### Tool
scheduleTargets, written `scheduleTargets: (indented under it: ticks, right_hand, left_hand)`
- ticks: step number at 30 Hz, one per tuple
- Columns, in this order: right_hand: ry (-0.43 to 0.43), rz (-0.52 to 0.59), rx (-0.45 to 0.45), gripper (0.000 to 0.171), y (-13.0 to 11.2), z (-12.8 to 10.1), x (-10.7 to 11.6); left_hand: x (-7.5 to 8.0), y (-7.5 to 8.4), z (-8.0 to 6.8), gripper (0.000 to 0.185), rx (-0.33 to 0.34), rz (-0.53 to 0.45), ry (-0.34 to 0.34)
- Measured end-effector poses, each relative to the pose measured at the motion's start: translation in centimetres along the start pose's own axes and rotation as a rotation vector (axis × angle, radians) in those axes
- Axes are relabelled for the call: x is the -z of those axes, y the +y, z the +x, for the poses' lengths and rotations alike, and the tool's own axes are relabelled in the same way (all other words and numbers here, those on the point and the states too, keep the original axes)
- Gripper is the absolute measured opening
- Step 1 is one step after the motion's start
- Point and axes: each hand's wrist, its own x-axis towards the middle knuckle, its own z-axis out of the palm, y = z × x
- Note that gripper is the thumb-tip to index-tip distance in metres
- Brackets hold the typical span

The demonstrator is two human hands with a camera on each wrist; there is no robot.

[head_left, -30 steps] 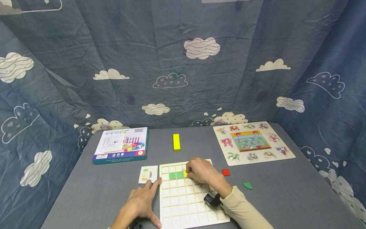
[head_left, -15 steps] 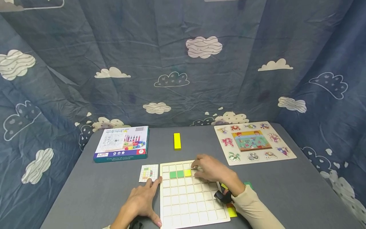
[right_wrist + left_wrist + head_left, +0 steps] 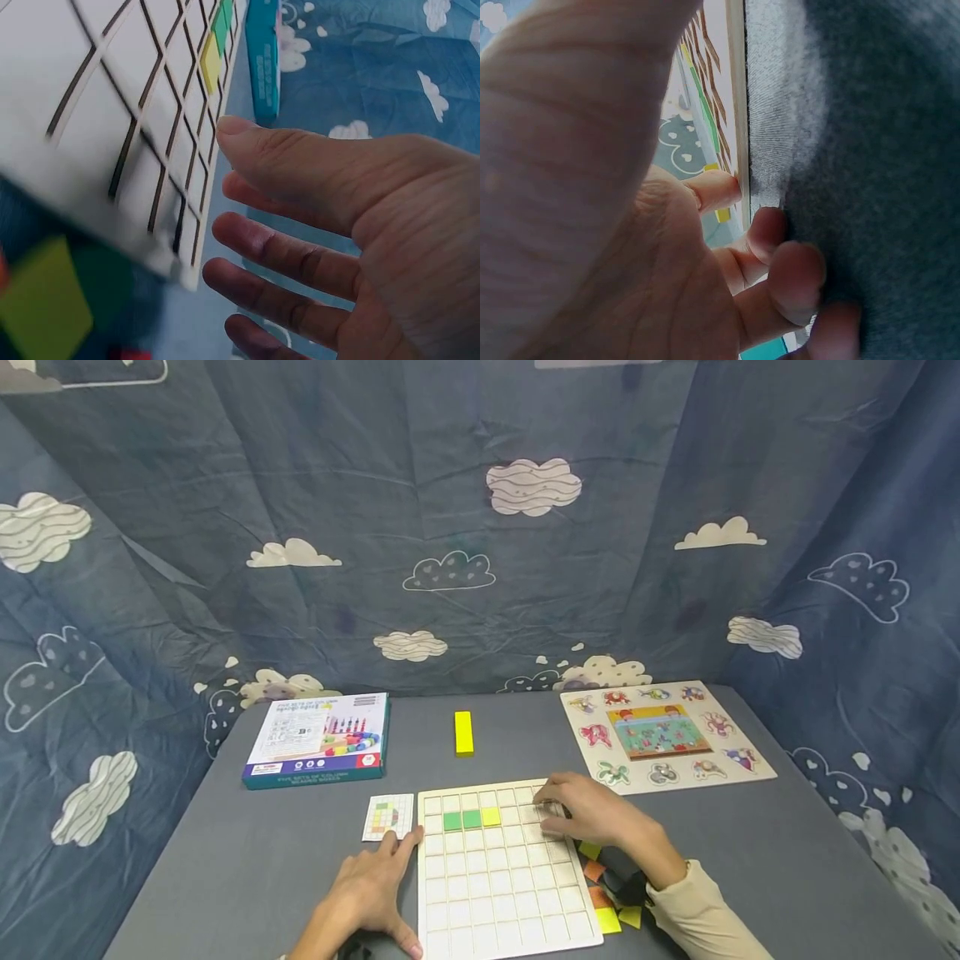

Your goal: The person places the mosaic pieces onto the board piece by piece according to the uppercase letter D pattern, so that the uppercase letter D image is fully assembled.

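Note:
A pale wooden grid board (image 3: 498, 889) lies flat on the table. In its second row sit a green tile (image 3: 452, 821), a second green tile (image 3: 471, 819) and a yellow tile (image 3: 491, 816), side by side. My left hand (image 3: 372, 881) rests along the board's left edge, thumb and index finger touching it; the left wrist view shows the fingers loosely bent. Over the board's upper right corner hovers my right hand (image 3: 600, 814), fingers apart and slightly bent. In the right wrist view nothing lies between thumb and fingers.
Loose yellow tiles (image 3: 607, 920) and orange tiles (image 3: 598, 897) lie beside the board's right edge, partly under the right wrist. A small pattern card (image 3: 388, 817) is left of the board. Further back are a boxed set (image 3: 315, 741), a yellow block (image 3: 463, 733) and a picture puzzle (image 3: 592, 760).
My right hand has let go of the yellow tile, leaving it in the grid, and moved right. Loose tiles show beside the board; the red tile is now hidden. The left hand stays put.

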Motion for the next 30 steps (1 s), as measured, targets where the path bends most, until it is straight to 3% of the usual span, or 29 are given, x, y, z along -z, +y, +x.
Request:
scheduleTargets:
  ticks: [16, 30]
  right_hand:
    - [0.017, 0.002, -0.163, 0.037, 2.9, -3.7, 1.9]
    - [-0.006, -0.004, -0.201, 0.039, 4.0, -5.3, 2.6]
  left_hand:
    - [0.2, 0.1, 0.1, 0.147, 0.018, -0.003, -0.021]
    - [0.1, 0.0, 0.1, 0.147, 0.019, 0.0, -0.023]
